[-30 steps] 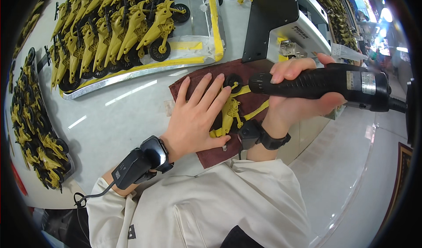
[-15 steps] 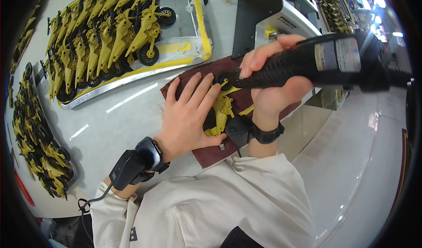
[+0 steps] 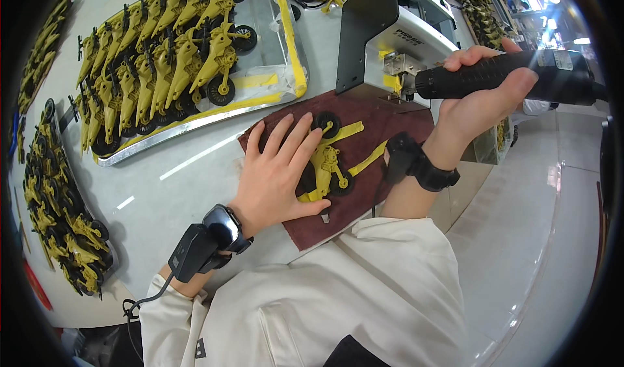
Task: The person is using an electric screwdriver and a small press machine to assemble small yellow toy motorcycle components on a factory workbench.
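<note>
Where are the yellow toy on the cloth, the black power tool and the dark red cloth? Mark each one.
yellow toy (image 3: 327,162), head view, on its yellow body between the wheels.
black power tool (image 3: 484,74), head view, on its ribbed grip.
dark red cloth (image 3: 377,123), head view, on a bare patch.

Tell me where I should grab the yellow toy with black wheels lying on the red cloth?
Probably by its long yellow arm sticking out to the right. The left hand lies flat over the yellow toy, covering its left part, so come from the right, fingers above and below the arm. It is thin and lies flat on the dark red cloth, so pinch it at its edges.
</note>
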{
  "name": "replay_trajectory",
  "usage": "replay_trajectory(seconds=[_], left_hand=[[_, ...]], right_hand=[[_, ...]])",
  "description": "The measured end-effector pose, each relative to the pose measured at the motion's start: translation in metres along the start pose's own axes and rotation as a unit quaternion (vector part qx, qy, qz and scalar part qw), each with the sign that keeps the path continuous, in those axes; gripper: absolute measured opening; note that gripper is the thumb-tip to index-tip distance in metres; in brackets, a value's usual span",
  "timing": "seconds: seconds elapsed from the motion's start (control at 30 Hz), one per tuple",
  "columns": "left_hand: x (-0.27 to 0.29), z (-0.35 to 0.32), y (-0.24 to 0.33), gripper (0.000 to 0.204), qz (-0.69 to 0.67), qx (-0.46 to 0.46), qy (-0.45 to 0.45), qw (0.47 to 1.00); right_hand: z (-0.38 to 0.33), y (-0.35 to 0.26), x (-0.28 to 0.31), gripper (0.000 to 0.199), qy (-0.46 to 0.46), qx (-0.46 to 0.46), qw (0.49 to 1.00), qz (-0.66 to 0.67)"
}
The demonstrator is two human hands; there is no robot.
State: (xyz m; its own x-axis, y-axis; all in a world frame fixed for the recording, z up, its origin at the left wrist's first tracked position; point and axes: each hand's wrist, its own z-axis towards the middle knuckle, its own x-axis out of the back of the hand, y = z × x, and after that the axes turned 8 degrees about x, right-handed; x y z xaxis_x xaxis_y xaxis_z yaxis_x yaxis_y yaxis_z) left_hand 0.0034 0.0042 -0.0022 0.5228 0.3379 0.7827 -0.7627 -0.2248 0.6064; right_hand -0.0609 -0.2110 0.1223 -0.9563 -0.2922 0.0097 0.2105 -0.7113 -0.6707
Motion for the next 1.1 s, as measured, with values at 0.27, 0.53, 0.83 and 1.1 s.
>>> replay_trajectory(seconds=[0.27,0.53,0.83,1.1], left_hand=[[-0.002,-0.002,-0.003,0.093,-0.014,0.0,0.0,1.0],[-0.006,-0.002,-0.005,0.093,-0.018,0.001,0.009,1.0],[-0.006,-0.003,-0.003,0.093,-0.013,0.005,0.004,1.0],[-0.005,-0.001,-0.003,0.095,-0.013,0.005,-0.004,1.0]], right_hand=[[-0.077,-0.039,0.032,0.094,-0.174,-0.049,0.919,0.352],[-0.103,-0.054,0.057,0.097,-0.23,-0.057,0.914,0.328],[-0.121,-0.03,0.044,0.094,-0.15,-0.066,0.922,0.351],[-0.124,-0.028,0.047,0.082,-0.179,-0.011,0.92,0.348]])
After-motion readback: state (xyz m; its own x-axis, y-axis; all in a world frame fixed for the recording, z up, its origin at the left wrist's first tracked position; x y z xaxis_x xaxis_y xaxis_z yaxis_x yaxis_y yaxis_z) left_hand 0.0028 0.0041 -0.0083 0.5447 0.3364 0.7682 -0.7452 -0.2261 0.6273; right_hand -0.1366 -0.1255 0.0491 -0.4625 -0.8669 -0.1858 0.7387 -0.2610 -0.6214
